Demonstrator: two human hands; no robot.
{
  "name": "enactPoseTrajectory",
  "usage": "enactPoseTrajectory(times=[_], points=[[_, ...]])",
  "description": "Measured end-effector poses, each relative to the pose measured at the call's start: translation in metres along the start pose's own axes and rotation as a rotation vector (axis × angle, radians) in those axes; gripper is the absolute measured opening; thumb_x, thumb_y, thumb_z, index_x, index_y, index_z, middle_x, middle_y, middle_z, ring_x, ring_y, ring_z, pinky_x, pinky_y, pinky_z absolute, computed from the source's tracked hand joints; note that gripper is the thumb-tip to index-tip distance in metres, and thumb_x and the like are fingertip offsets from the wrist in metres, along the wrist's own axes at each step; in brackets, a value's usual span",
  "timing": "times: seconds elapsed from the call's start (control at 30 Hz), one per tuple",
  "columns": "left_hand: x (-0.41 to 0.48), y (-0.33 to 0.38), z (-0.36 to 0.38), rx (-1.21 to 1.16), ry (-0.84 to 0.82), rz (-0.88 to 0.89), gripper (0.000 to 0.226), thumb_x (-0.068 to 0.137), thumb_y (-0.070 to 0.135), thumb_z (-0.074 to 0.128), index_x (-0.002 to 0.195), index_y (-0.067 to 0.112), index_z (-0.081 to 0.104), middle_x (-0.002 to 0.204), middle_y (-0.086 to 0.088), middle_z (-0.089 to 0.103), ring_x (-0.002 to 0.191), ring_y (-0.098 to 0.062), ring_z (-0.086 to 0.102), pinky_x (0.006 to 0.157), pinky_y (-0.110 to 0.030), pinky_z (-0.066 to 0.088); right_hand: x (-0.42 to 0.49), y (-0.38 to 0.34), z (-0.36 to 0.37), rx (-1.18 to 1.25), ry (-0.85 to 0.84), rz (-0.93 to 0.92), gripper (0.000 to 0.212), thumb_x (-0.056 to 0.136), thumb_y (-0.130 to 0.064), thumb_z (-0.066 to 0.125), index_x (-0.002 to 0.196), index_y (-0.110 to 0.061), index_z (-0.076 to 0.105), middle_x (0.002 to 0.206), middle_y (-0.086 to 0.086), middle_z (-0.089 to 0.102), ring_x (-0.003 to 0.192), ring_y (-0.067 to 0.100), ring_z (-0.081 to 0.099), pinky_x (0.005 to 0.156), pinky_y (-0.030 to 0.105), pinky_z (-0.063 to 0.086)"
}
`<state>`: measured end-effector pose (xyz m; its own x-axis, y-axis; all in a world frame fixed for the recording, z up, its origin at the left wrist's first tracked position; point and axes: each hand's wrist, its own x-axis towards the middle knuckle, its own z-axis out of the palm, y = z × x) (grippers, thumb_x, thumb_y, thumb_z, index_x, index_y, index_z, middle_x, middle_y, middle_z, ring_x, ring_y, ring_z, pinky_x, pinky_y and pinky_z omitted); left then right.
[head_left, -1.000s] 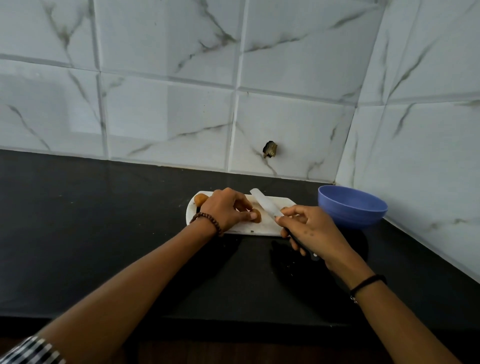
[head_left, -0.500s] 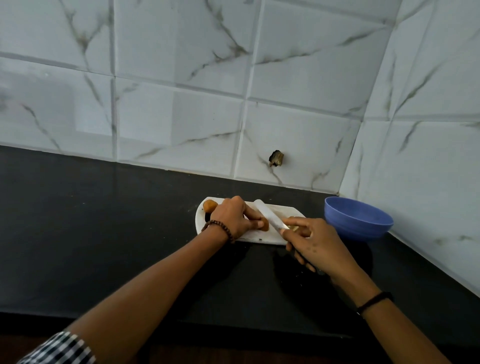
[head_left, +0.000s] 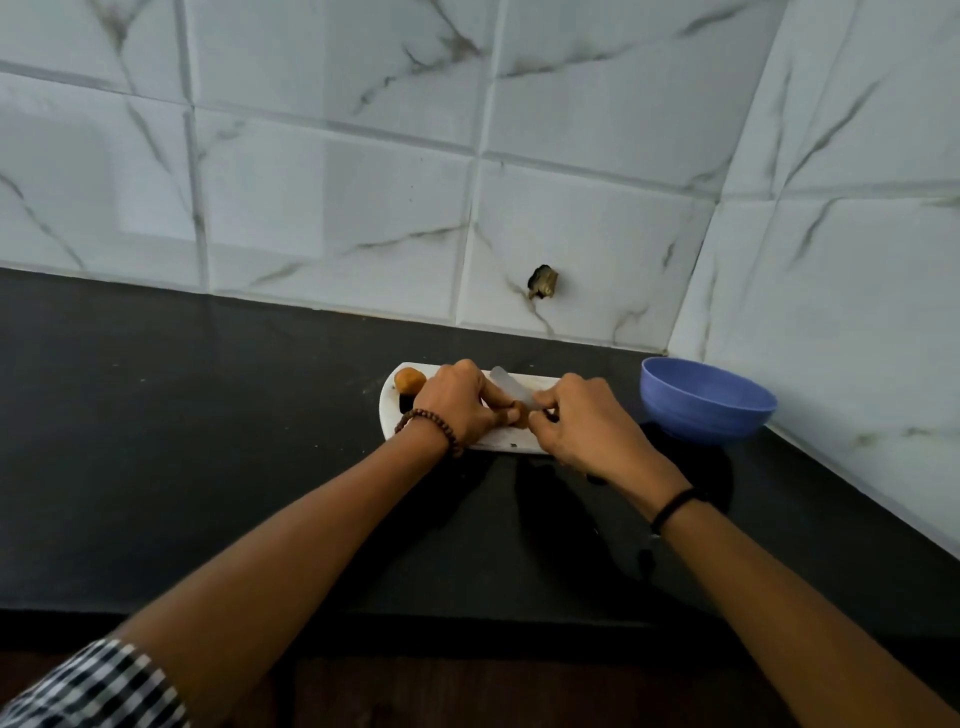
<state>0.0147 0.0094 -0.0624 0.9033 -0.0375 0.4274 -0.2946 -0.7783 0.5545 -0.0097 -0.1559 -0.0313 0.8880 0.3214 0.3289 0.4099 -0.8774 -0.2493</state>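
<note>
Black countertop (head_left: 156, 441), white marble-look tiled wall behind it and to the right.

White cutting board (head_left: 387, 415) lies at mid-counter, toward the far side. On its far left corner sits a loose orange chunk (head_left: 410, 380), apart from my hands.

Left hand (head_left: 460, 405), with a brown bead bracelet (head_left: 428, 423) on the wrist, rests on the board. Its fingers are curled and pinch the orange-brown food piece (head_left: 517, 415) against the board. I cannot tell which food it is.

Knife (head_left: 511, 387): the pale blade slants from far-left to near-right, its edge on the pinched piece just beside my left fingertips.

Right hand (head_left: 587, 431) is closed round the knife handle, which is mostly hidden in the grip. There is a black band (head_left: 675, 506) on that wrist. The two hands nearly touch.

Blue bowl (head_left: 709, 405) stands on the counter to the right of the board, in the corner by the right wall. Its inside is not visible.
</note>
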Motion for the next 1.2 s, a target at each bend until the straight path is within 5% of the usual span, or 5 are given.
enactPoseTrajectory(times=[0.23,0.4,0.67,0.87,1.2], points=[[-0.003,0.000,0.001,-0.007,0.017,0.003,0.014,0.082,0.034,0.075,0.093,0.027,0.079,0.085,0.006,0.075,0.058,-0.001,0.049,0.067,-0.020,0.044,-0.018,-0.003,-0.006,-0.085,-0.051,0.009,0.023,0.093,-0.030,0.057,0.104,-0.015,0.070,0.094,0.010,0.065,0.078,0.026,0.064,0.068,0.043,0.059],[-0.005,0.001,0.000,-0.002,0.026,0.000,0.014,0.081,0.033,0.076,0.093,0.026,0.079,0.090,0.004,0.075,0.074,-0.005,0.057,0.076,-0.026,0.051,-0.041,-0.004,-0.018,-0.087,-0.085,0.008,0.020,0.096,-0.026,0.057,0.097,-0.012,0.071,0.080,0.004,0.060,0.063,0.013,0.052,0.053,0.025,0.042],[-0.006,0.004,0.001,0.026,-0.009,-0.006,0.039,0.083,0.039,0.072,0.117,0.020,0.068,0.100,0.005,0.074,0.101,-0.013,0.064,0.096,-0.034,0.049,-0.068,-0.002,-0.051,-0.051,-0.190,0.052,0.025,0.097,-0.025,0.061,0.120,-0.017,0.069,0.081,-0.002,0.061,0.065,0.012,0.062,0.054,0.022,0.046],[-0.007,0.005,-0.003,0.063,-0.060,0.031,0.026,0.087,0.039,0.068,0.109,0.028,0.072,0.107,0.005,0.072,0.094,-0.014,0.064,0.090,-0.034,0.050,-0.079,0.007,-0.087,0.045,-0.302,0.080,0.027,0.096,-0.024,0.064,0.122,-0.026,0.070,0.056,-0.001,0.065,0.036,0.004,0.050,0.043,0.019,0.044],[0.000,0.000,-0.008,0.087,-0.055,-0.010,0.023,0.080,0.041,0.075,0.093,0.026,0.064,0.098,0.012,0.069,0.085,-0.008,0.058,0.086,-0.035,0.052,-0.032,0.015,-0.046,0.247,-0.012,0.201,0.021,0.090,-0.025,0.068,0.093,-0.005,0.065,0.053,0.004,0.059,0.030,0.008,0.045,0.034,0.019,0.037]])
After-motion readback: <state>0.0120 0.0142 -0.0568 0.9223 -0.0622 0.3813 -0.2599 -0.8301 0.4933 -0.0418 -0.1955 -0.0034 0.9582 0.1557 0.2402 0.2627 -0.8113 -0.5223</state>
